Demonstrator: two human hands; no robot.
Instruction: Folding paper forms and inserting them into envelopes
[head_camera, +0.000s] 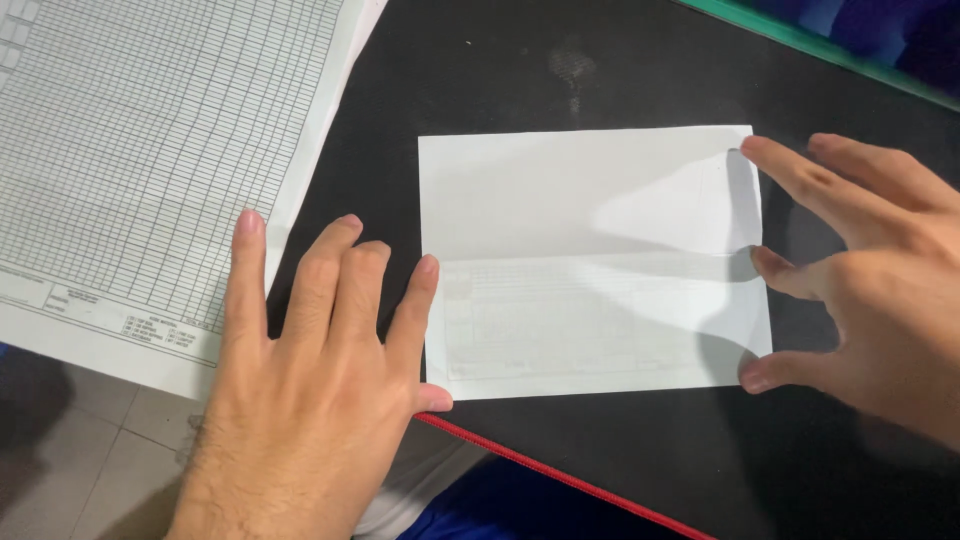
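Lying flat on the black desk (620, 460), the folded white paper (590, 260) is framed by both hands: left hand (310, 400) spread open at its left edge, right hand (880, 290) open, fingertips (760, 375) pinning the right edge. Keep edges aligned; press the crease evenly.

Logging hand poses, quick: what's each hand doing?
Left hand: open, flat on the black mat, touching the folded paper.
Right hand: open, fingers on the paper's right edge.
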